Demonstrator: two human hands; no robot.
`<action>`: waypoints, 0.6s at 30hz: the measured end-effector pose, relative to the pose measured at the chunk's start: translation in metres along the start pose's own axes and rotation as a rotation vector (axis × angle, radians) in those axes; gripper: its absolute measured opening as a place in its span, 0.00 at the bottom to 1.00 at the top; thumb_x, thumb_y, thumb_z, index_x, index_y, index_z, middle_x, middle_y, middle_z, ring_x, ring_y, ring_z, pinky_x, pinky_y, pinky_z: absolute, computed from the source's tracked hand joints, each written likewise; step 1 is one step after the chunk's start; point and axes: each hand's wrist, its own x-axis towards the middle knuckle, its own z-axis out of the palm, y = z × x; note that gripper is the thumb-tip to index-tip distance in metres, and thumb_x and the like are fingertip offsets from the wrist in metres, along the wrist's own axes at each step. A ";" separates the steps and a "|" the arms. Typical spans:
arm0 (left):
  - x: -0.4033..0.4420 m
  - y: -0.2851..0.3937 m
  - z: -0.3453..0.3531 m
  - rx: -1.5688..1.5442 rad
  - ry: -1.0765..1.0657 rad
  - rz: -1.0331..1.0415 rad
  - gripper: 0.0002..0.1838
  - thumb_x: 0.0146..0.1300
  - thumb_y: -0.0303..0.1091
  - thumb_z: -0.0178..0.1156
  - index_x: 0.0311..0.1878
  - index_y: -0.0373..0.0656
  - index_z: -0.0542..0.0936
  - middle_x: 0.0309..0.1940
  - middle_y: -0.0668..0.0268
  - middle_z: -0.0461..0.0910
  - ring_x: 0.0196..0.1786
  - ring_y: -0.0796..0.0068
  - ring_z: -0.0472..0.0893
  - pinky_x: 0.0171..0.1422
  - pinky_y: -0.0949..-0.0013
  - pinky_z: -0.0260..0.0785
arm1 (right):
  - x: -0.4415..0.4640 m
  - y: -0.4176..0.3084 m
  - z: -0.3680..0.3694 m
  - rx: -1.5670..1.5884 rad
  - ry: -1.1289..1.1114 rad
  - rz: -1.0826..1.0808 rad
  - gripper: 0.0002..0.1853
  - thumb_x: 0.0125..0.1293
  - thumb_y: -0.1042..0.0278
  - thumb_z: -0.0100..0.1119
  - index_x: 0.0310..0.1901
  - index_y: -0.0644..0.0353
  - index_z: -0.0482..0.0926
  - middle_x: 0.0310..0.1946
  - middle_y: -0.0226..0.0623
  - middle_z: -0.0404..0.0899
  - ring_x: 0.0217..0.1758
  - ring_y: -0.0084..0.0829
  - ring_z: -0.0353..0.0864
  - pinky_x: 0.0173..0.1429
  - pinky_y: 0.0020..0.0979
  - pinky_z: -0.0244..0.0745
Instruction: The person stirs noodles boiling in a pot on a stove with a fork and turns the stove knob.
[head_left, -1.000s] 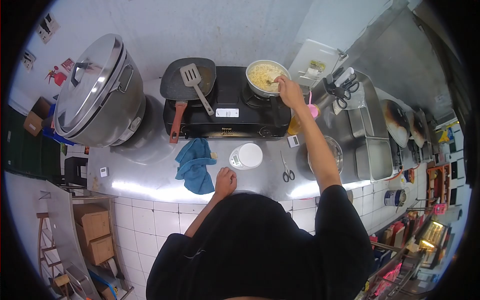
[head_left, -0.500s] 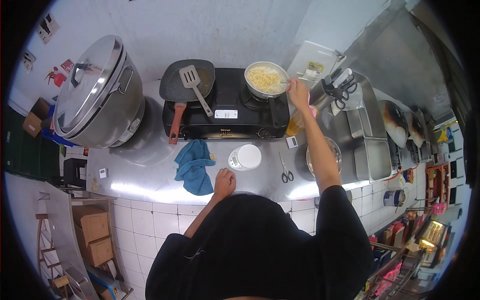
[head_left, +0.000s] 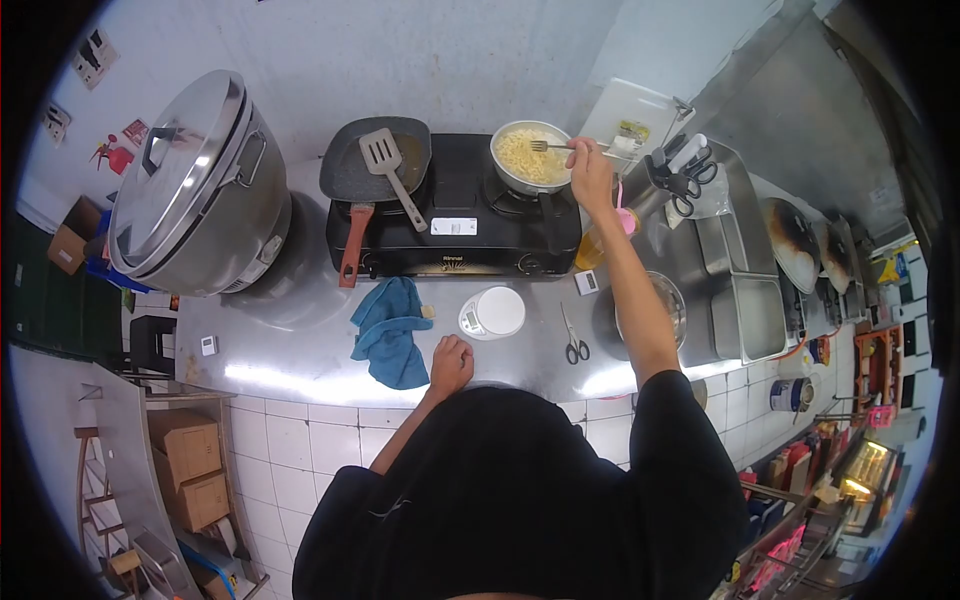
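Note:
My right hand (head_left: 588, 170) grips a metal fork (head_left: 555, 147), its tines above the noodles (head_left: 525, 158) in a round pot (head_left: 517, 184). The pot rests on the right burner of a black two-burner stove (head_left: 455, 262). On the left burner sits a square dark pan (head_left: 350, 165) with a slotted spatula (head_left: 383, 155) lying across it. My left hand (head_left: 452, 364) rests at the counter's front edge with its fingers curled; what they hold, if anything, is hidden. It lies between a blue cloth (head_left: 392, 340) and a white kitchen scale (head_left: 495, 312).
Scissors (head_left: 573, 340), a small white timer (head_left: 587, 282) and a metal bowl (head_left: 672, 300) lie to the right on the steel counter (head_left: 300, 365). A large rice cooker (head_left: 205, 190) stands left. Steel trays (head_left: 750, 315) and a holder with black-handled scissors (head_left: 683, 185) are further right.
The fork, earlier down in the noodles, has lifted so its tines show above them. My right hand first moved right, then slightly up. My left hand has stayed in place.

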 end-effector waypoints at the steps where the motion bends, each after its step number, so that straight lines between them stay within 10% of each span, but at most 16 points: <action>1: 0.000 0.000 0.000 -0.003 0.006 0.008 0.03 0.53 0.23 0.59 0.31 0.42 0.78 0.34 0.59 0.74 0.43 0.53 0.75 0.48 0.53 0.69 | -0.001 0.001 0.002 0.002 0.000 0.001 0.17 0.79 0.62 0.44 0.46 0.63 0.83 0.24 0.40 0.82 0.30 0.39 0.84 0.40 0.39 0.76; 6: -0.001 -0.002 0.000 0.009 0.011 0.009 0.03 0.53 0.23 0.59 0.30 0.42 0.78 0.34 0.59 0.74 0.42 0.53 0.75 0.48 0.53 0.69 | -0.006 0.023 0.012 -0.021 -0.270 -0.024 0.16 0.79 0.63 0.45 0.46 0.61 0.83 0.25 0.40 0.83 0.32 0.42 0.85 0.42 0.41 0.76; 18: 0.000 -0.001 0.001 0.011 -0.012 -0.005 0.03 0.54 0.23 0.59 0.31 0.42 0.78 0.35 0.59 0.74 0.43 0.54 0.75 0.49 0.53 0.68 | 0.017 0.025 -0.017 -0.204 -0.130 -0.036 0.14 0.77 0.64 0.46 0.48 0.58 0.83 0.31 0.45 0.85 0.39 0.52 0.86 0.46 0.48 0.77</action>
